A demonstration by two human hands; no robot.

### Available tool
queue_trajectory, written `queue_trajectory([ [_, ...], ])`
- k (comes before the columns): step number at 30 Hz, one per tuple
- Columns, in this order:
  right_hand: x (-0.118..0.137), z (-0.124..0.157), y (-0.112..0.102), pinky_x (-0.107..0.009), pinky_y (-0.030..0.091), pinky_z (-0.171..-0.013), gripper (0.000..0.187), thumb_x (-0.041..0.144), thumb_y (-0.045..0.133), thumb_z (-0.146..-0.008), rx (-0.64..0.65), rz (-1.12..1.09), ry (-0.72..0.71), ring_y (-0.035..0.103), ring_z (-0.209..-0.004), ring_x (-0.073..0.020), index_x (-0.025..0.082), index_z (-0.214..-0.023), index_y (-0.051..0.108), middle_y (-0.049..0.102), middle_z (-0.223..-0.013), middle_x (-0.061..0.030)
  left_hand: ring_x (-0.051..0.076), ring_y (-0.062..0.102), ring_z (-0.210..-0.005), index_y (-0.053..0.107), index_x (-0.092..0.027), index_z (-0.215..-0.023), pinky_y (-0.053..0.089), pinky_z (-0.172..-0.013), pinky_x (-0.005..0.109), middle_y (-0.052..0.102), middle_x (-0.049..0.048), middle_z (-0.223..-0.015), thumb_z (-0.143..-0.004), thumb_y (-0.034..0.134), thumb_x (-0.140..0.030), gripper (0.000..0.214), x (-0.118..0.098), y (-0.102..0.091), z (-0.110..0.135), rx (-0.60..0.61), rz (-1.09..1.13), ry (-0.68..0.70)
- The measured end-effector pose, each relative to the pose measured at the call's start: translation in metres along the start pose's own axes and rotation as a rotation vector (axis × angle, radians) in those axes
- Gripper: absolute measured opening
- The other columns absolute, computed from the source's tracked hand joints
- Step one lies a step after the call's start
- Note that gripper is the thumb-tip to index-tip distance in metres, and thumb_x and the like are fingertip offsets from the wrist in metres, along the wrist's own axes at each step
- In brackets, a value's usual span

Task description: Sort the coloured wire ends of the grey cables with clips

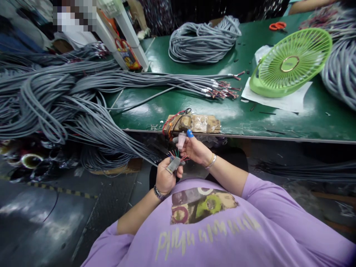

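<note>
My left hand (166,177) is closed around the end of a grey cable (119,142), whose thin coloured wires (175,153) fan out above the fist. My right hand (194,149) pinches those coloured wires; its fingers wear taped tips, one blue (190,133). Both hands are in front of my purple shirt, just below the edge of the green table (194,104). A small wooden jig with red wires (191,123) sits on the table edge right above my hands.
A big heap of grey cables (50,100) covers the left. A bundle with stripped ends (219,89) lies mid-table, a coil (203,40) behind it. A green fan (292,63) lies on paper at right. Orange scissors (277,26) are far back. Another person sits at top left.
</note>
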State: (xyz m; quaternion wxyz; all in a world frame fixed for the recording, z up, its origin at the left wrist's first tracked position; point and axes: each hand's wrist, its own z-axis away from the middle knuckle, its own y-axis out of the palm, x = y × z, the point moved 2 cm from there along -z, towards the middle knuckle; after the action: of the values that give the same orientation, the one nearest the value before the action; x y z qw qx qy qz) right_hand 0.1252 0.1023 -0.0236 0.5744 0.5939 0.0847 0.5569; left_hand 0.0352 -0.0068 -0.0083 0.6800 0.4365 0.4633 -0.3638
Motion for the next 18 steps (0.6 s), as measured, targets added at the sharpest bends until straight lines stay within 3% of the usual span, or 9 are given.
queue_trajectory([
  [4,0.001,0.002,0.000,-0.019,0.040,-0.052,0.038,0.051,0.061,-0.083,0.012,0.044,-0.065,0.044,-0.056,-0.0079,0.014,-0.091,0.068,0.059,-0.070,-0.0010,0.006,0.040,-0.031,0.062,-0.015,-0.066,0.029,-0.031,0.018,0.053,-0.0027,-0.041,-0.068,0.072,-0.046,0.032,-0.005,0.000,-0.004,0.113,0.078,-0.069],
  [7,-0.001,0.002,0.000,-0.020,0.040,-0.053,0.041,0.054,0.059,-0.084,-0.003,0.039,-0.079,0.046,-0.057,-0.0084,0.014,-0.090,0.069,0.059,-0.071,-0.0016,0.006,0.040,-0.030,0.061,-0.016,-0.065,0.028,-0.031,0.018,0.052,-0.0028,-0.040,-0.066,0.075,-0.045,0.033,-0.008,0.001,-0.009,0.165,0.118,-0.129],
  [18,-0.010,-0.009,0.003,-0.020,0.034,-0.047,0.047,0.061,0.066,-0.074,-0.045,-0.048,-0.139,0.037,-0.052,-0.0081,0.014,-0.080,0.065,0.045,-0.057,0.0034,0.006,0.038,-0.029,0.057,-0.016,-0.064,0.026,-0.031,0.018,0.051,-0.0036,-0.039,-0.063,0.075,-0.042,0.032,0.000,0.003,-0.018,0.128,0.111,-0.169],
])
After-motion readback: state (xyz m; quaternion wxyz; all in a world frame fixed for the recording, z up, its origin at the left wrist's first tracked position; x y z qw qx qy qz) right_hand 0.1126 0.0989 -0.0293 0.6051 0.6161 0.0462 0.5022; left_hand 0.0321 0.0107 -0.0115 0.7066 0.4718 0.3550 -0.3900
